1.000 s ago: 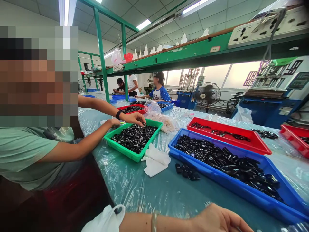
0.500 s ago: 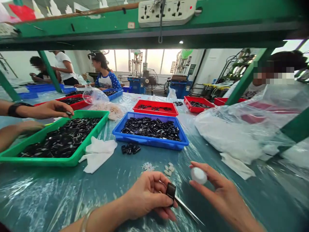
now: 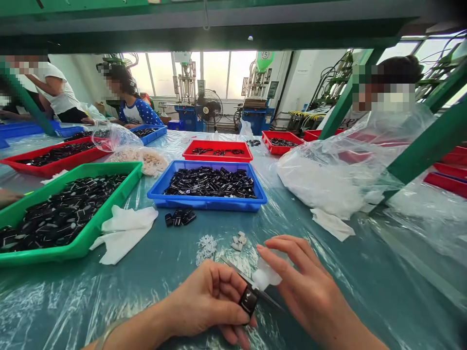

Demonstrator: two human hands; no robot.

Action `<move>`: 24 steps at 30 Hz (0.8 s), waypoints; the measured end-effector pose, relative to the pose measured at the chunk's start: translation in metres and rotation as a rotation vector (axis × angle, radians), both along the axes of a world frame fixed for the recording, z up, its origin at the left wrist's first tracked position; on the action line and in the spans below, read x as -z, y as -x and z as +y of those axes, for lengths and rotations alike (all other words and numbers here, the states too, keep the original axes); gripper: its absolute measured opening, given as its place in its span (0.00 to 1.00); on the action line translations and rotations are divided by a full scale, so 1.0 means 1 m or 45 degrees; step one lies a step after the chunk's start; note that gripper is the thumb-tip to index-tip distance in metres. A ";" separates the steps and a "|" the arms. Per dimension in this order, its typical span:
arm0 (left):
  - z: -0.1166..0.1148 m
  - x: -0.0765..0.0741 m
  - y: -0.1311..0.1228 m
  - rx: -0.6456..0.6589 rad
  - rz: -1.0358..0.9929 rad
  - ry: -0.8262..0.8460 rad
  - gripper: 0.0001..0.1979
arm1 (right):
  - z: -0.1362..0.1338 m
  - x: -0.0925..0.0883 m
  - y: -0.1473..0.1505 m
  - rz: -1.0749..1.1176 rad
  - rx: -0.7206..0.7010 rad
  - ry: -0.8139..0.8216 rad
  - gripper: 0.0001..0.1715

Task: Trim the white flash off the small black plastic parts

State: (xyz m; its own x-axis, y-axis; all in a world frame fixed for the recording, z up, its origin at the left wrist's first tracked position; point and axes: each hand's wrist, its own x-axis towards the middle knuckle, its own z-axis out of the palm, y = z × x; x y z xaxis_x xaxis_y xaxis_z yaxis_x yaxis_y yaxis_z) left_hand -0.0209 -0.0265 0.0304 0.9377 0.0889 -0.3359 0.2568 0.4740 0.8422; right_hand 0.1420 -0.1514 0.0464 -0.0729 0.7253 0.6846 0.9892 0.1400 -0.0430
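Observation:
My left hand (image 3: 209,301) is closed around a small black plastic part (image 3: 248,301) low in the middle of the view. My right hand (image 3: 304,287) pinches a small white piece (image 3: 267,277) right beside that part. A thin metal tool, like tweezers (image 3: 251,283), lies slanted between the two hands; which hand holds it I cannot tell. Just beyond the hands, small white bits (image 3: 239,240) and a white cluster (image 3: 206,245) lie on the plastic-covered table (image 3: 164,272). A blue tray (image 3: 207,201) of black parts stands further back, with a few loose black parts (image 3: 179,217) in front of it.
A green tray (image 3: 83,243) of black parts sits at left with white cloths (image 3: 122,231) beside it. Red trays (image 3: 217,154) and bags of white pieces (image 3: 144,158) lie further back. A big plastic bag (image 3: 335,180) fills the right. Other people sit across the table under a green shelf frame (image 3: 430,141).
The camera has tipped down and shifted right. My right hand has brought the white piece down and left against the black part in my left hand. The neighbour's hands have left the green tray.

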 end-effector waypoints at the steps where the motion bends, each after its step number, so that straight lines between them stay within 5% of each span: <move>1: 0.000 0.000 0.000 0.004 0.000 0.000 0.12 | 0.000 -0.001 0.000 -0.018 0.004 -0.011 0.23; 24: 0.002 0.003 0.001 0.038 -0.025 0.043 0.10 | -0.010 0.005 -0.005 -0.169 -0.012 0.021 0.20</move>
State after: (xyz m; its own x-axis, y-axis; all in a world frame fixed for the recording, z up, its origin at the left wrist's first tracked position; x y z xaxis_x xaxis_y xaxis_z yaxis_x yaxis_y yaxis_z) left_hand -0.0220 -0.0243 0.0276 0.9463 0.0496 -0.3195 0.2547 0.4945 0.8310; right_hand 0.1468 -0.1619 0.0414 -0.1686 0.7352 0.6566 0.9850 0.1496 0.0855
